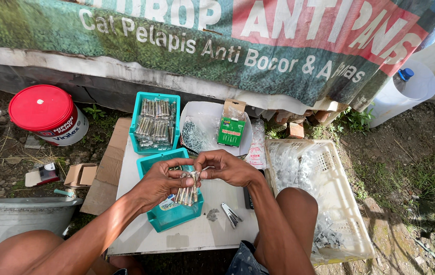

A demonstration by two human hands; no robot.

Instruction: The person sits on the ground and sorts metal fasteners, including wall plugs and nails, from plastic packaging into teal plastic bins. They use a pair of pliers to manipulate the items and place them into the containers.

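While our left hand (159,183) and right hand (227,167) pinch a bag of metal anchors (188,192) over the teal tray (169,216), bare board (212,231) lies beside

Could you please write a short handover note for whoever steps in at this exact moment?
Left hand and right hand: both pinch one small clear packet of metal pieces, held over the near teal tray.
Far teal tray is full of filled packets.
Loose metal pieces lie in the white bowl, beside a green box.
Stapler lies on the white board.
White crate on the right holds clear bags.
Done: one tray filled. Left: the packet in hand is not yet set down.
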